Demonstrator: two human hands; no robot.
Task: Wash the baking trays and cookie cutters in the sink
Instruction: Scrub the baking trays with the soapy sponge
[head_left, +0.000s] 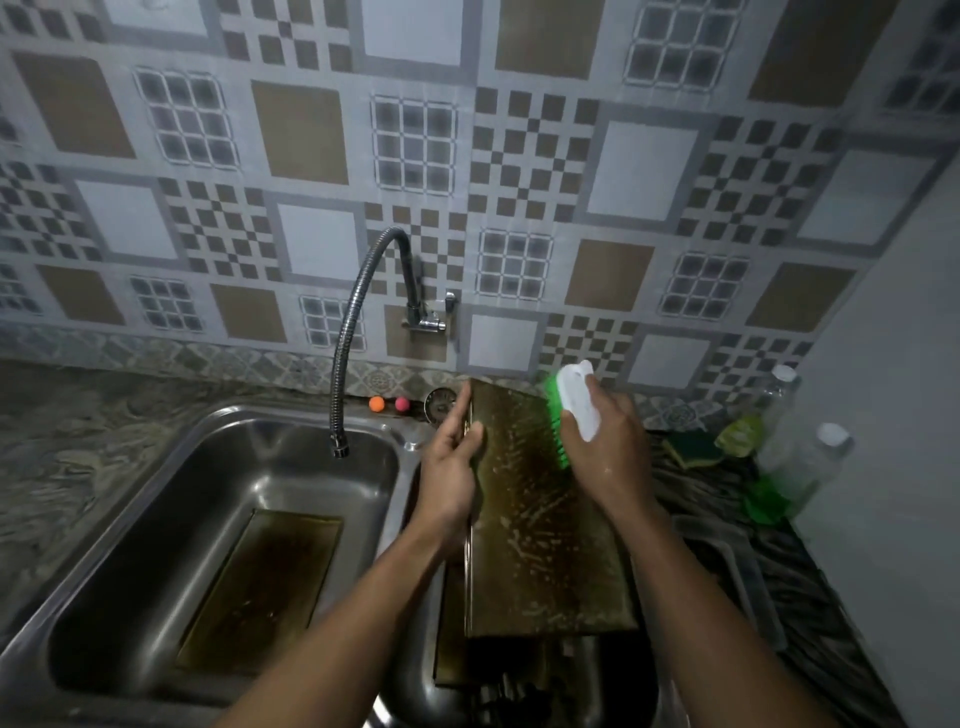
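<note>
Seen from above, a soapy baking tray (540, 530) is held tilted over the right side of a steel sink (156, 457). The left hand (451, 457) grips the tray's left edge, fingers curled round it. The right hand (605, 452) clasps a white scrub brush (581, 402), its green bristles against the tray's upper right. A second tray (265, 582) lies flat in the left basin, below a bendy tap (349, 343)

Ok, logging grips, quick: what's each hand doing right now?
Left hand: gripping the baking tray by its left edge.
Right hand: holding the scrub brush, bristles on the tray.
</note>
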